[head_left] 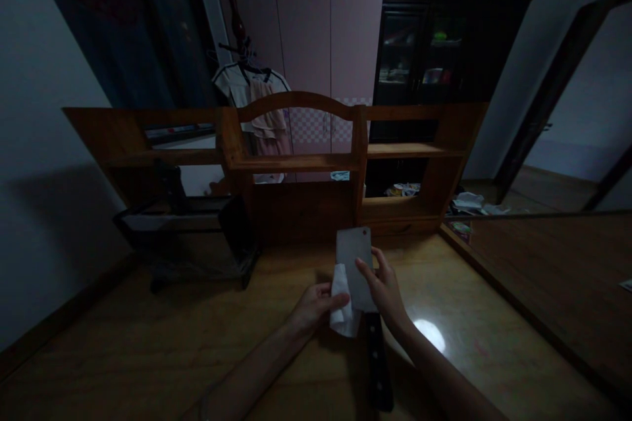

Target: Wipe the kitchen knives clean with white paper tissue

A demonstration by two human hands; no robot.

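A cleaver point(354, 250) with a broad grey blade and a black riveted handle is held above the wooden surface, its handle pointing back toward me. My right hand point(384, 286) grips the blade along its right edge, the thumb lying on the near face and the other fingers partly hidden behind. At the blade's left edge, my left hand point(320, 302) pinches a folded white tissue point(342, 302), which laps over the lower left of the blade. Whether the left fingers press on the metal through the tissue, I cannot tell.
A black knife rack point(187, 243) with a dark handle rising from it stands at the left. Behind the hands runs a wooden shelf unit point(296, 163) along the back of the wooden surface point(197, 342). A raised wooden edge point(513, 302) borders the right side.
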